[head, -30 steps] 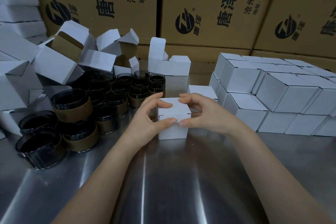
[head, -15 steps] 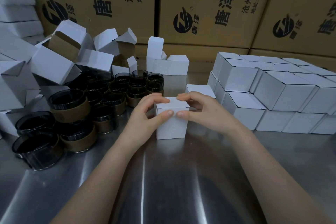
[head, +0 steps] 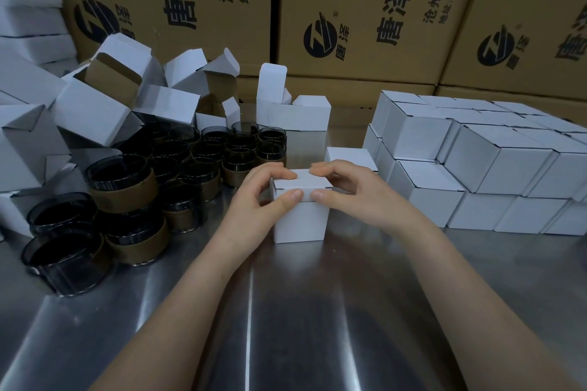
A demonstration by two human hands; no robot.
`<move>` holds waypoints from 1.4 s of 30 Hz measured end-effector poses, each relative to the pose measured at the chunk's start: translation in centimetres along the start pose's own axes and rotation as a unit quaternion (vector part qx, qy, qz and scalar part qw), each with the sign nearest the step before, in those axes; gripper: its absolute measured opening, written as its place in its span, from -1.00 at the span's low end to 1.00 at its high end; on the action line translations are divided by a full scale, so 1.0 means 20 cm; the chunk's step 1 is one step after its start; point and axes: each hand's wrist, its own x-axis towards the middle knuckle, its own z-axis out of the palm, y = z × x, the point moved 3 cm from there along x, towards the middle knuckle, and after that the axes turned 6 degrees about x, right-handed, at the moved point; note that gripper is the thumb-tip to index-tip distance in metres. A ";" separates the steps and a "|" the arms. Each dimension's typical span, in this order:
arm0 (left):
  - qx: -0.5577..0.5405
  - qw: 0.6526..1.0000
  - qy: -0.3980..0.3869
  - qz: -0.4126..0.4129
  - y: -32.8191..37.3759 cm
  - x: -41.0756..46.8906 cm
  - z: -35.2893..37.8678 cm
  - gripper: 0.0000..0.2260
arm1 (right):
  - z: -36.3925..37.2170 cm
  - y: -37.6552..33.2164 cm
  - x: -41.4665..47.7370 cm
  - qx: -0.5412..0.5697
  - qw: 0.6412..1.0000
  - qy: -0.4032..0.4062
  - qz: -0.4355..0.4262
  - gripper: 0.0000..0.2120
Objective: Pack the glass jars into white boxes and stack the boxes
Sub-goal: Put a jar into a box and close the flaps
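Note:
A small white box (head: pixel 300 219) stands upright on the steel table (head: pixel 286 311) at the middle. My left hand (head: pixel 257 197) grips its top left edge, thumb on the front and fingers curled over the lid. My right hand (head: pixel 352 190) grips the top right edge the same way. Its lid lies flat and closed. Several dark glass jars (head: pixel 127 181) with brown paper bands crowd the table to the left. Closed white boxes (head: pixel 476 165) form a two-layer stack on the right.
Open empty white boxes (head: pixel 95 111) lie piled at the back left. One closed box (head: pixel 349 155) sits just behind my hands, and an open box (head: pixel 292 111) stands further back. Large brown cartons (head: pixel 365 9) wall off the rear.
My fingers have pressed the lid of the box down flat. Both hands have shifted only slightly on its top.

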 end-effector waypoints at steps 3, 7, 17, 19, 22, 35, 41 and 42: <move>-0.004 1.000 0.003 -0.002 0.00 -0.01 0.00 -0.83 | 0.00 -0.01 0.00 0.007 1.000 0.011 0.004 -0.90; -0.006 1.000 0.005 0.001 -0.01 -0.01 0.00 -0.85 | 0.01 0.00 0.01 0.022 1.000 0.009 0.018 -0.89; 0.016 1.000 -0.002 0.005 -0.02 0.00 0.01 -0.88 | 0.02 0.00 0.01 0.037 0.999 -0.002 0.033 -0.79; 0.027 1.000 -0.006 0.011 -0.02 -0.01 0.01 -0.85 | 0.02 -0.01 0.01 0.034 0.999 -0.001 0.033 -0.78; 0.023 1.000 -0.009 0.004 -0.02 0.00 0.03 -0.82 | 0.03 -0.02 0.01 0.027 0.999 -0.008 0.023 -0.79; -0.071 0.996 -0.025 -0.050 -0.01 0.00 0.06 -0.46 | 0.05 -0.09 -0.01 -0.095 0.995 -0.002 0.028 -0.79; -0.100 0.994 0.022 -0.031 -0.01 -0.02 0.04 -0.44 | 0.12 -0.16 -0.04 -0.295 0.955 -0.010 -0.038 -0.54; -0.096 0.995 0.025 -0.027 -0.01 -0.02 0.04 -0.40 | 0.14 -0.17 -0.05 -0.309 0.950 -0.015 -0.048 -0.49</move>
